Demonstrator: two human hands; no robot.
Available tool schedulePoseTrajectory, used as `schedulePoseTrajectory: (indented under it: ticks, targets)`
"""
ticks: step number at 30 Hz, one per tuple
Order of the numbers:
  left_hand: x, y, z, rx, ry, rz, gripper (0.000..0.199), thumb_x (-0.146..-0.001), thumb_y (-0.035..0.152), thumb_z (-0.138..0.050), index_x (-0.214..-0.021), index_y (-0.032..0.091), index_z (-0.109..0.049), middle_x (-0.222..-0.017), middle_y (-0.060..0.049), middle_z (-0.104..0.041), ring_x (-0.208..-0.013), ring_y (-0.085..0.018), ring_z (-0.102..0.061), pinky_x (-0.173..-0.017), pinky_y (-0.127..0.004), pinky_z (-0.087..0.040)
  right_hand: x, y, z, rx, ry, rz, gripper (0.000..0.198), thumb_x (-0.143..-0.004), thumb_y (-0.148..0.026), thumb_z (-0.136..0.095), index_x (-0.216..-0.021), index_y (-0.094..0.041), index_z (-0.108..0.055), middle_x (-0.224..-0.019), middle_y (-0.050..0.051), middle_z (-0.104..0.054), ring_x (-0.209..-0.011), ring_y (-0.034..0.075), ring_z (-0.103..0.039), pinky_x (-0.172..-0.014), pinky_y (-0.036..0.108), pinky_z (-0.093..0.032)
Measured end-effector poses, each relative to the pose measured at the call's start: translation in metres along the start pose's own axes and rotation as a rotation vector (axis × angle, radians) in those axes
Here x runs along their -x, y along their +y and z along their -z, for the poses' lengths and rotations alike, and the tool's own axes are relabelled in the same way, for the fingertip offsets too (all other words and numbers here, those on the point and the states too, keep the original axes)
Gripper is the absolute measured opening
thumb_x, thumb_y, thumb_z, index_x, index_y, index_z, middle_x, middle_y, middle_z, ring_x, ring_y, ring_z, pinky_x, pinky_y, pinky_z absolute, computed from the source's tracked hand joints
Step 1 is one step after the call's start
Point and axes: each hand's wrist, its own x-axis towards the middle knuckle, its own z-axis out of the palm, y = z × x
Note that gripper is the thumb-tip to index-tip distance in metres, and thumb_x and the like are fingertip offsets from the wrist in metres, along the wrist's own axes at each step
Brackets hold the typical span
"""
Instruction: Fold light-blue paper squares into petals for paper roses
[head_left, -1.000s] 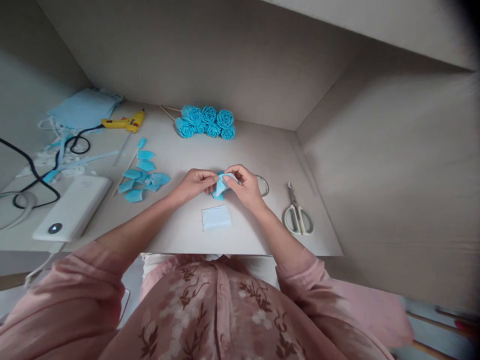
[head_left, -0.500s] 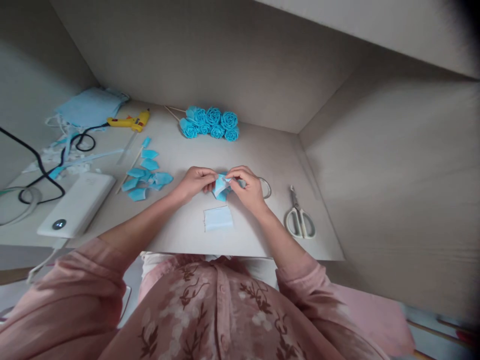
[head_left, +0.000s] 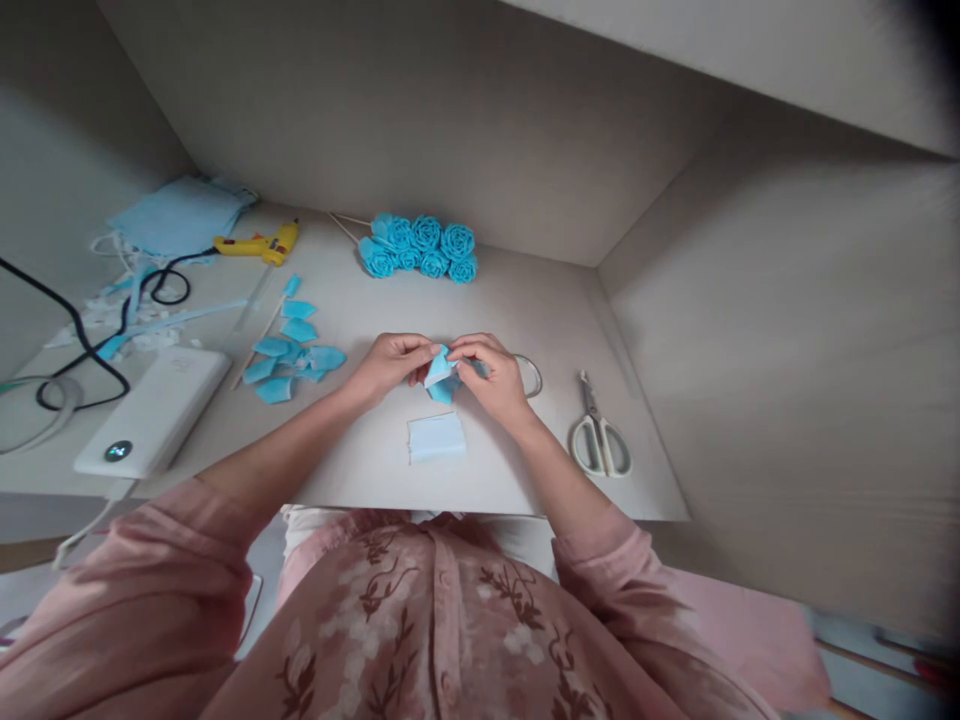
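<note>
Between both hands, just above the table, is a small piece of blue fabric, partly folded. My left hand pinches its left edge between thumb and fingers. On the other side my right hand is closed on the same piece, its fingertips pressed together. More blue fabric lies under the held piece, partly hidden. A pale blue square of fabric lies flat on the table nearer to me. Beside my right hand is a roll of tape, partly covered by that hand.
White-handled scissors lie at right. Blue fabric roses rest at the back. Cut blue petals and a thin stick lie left. Farther left are a yellow glue gun, a power bank, cables and stacked face masks.
The fabric piece has been folded or turned slightly between the fingers, showing less of its pale side. Both hands stay in almost the same place.
</note>
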Motion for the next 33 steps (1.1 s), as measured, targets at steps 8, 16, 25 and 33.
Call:
schedulePoseTrajectory:
  ticks: [8, 16, 25, 33]
  targets:
    - [0.0004, -0.0023, 0.0001, -0.016, 0.007, -0.002, 0.040, -0.071, 0.053, -0.073, -0.069, 0.014, -0.064, -0.046, 0.004, -0.053, -0.042, -0.007, -0.045, -0.042, -0.019, -0.035, 0.0012, 0.0032, -0.0037, 0.047, -0.019, 0.040, 0.019, -0.083, -0.011, -0.059, -0.085, -0.026, -0.071, -0.098, 0.002, -0.074, -0.096, 0.020, -0.065, -0.092, 0.038, -0.050]
    - [-0.0015, -0.0072, 0.0028, -0.005, 0.059, -0.021, 0.032, -0.070, 0.045, -0.073, -0.076, 0.014, -0.067, -0.050, 0.004, -0.053, -0.044, -0.007, -0.045, -0.042, -0.019, -0.037, 0.0028, -0.0018, 0.0030, -0.177, -0.084, -0.095, 0.022, -0.095, -0.031, -0.051, -0.108, -0.027, -0.069, -0.115, 0.005, -0.073, -0.109, 0.020, -0.065, -0.097, 0.038, -0.050]
    - [0.0004, -0.0065, 0.0016, -0.054, 0.041, -0.036, 0.032, -0.073, 0.045, -0.072, -0.076, 0.014, -0.067, -0.051, 0.004, -0.052, -0.045, -0.007, -0.045, -0.045, -0.019, -0.037, 0.0038, 0.0044, -0.0028, -0.306, -0.134, -0.418, 0.040, -0.086, -0.058, -0.061, -0.079, -0.020, -0.071, -0.071, 0.002, -0.066, -0.066, 0.015, -0.057, -0.064, 0.030, -0.045]
    - [0.0003, -0.0044, 0.0009, 0.019, -0.028, -0.001, 0.042, -0.074, 0.055, -0.071, -0.073, 0.013, -0.067, -0.056, 0.000, -0.061, -0.047, -0.008, -0.051, -0.046, -0.020, -0.040, 0.0004, 0.0044, -0.0011, -0.289, -0.046, -0.446, 0.032, -0.081, -0.050, -0.065, -0.076, -0.019, -0.068, -0.066, -0.002, -0.058, -0.060, 0.011, -0.047, -0.058, 0.025, -0.036]
